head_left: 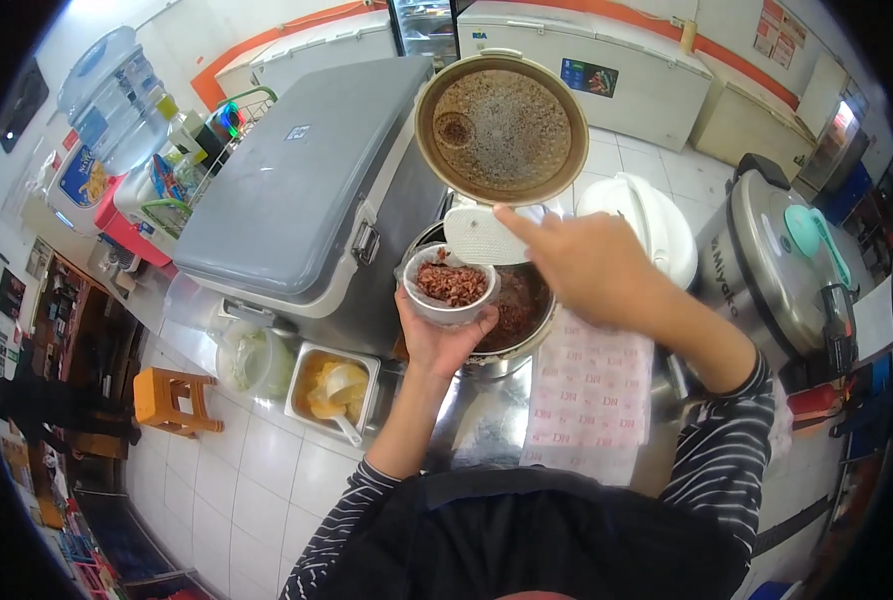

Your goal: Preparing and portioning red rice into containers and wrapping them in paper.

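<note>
My left hand is wrapped round a small whitish bowl from below. Reddish-brown cooked rice sits in it in a loose heap. Just above the bowl is the broad, dimpled blade of a white rice paddle. My right hand grips the paddle, its index finger stretched toward the lid's lower rim; the grip itself is partly hidden. Under both hands stands an open rice cooker pot with more dark red rice inside. Its raised lid shows a wet, brownish inner plate.
A large grey cooler box stands left of the pot. Nearer, a metal container holds yellow food and a ladle. Printed paper lies on the metal table. A big steel rice cooker is at the right, an orange stool at the left.
</note>
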Demonstrator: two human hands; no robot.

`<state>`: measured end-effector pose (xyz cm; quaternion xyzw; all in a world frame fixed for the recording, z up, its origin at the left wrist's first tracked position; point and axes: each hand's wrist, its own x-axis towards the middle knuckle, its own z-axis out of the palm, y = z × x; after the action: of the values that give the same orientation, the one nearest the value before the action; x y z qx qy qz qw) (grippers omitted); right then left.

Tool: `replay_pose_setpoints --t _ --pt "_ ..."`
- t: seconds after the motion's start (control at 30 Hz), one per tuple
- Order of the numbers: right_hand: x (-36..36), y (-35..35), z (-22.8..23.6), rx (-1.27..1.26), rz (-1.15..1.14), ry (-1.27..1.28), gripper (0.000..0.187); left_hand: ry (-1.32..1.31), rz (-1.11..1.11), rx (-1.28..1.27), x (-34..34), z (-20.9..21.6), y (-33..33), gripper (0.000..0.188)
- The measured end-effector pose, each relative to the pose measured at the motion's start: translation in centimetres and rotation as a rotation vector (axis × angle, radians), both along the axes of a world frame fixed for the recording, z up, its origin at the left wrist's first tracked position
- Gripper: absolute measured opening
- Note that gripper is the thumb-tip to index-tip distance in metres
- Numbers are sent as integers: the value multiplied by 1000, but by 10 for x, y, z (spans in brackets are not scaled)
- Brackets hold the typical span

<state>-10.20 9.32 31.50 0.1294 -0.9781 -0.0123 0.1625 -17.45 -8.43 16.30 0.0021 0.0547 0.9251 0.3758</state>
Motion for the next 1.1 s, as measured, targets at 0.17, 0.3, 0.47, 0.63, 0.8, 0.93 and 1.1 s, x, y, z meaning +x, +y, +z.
replay_pose_setpoints --t 0.17,0.3,0.47,0.63,0.8,0.93,1.1 --pt "-13 24 -9 -721 184 -540 36 7 -28 -56 5 14 0 61" --pt "-8 8 -34 -580 101 -569 40 71 -98 -144 9 13 3 57" --pt "-10 9 -25 -612 157 -626 40 49 -161 -30 14 11 -3 61" --pt "-9 19 -17 -681 198 -722 37 64 -132 -73 11 16 -13 65" --pt "5 11 8 -698 175 -647 38 86 -120 -69 19 14 -20 64" --pt "3 -8 -47 -718 198 -474 38 50 -149 -26 26 18 -17 62" --pt "-3 3 -35 -868 206 -624 40 60 -145 -43 30 16 -25 61"
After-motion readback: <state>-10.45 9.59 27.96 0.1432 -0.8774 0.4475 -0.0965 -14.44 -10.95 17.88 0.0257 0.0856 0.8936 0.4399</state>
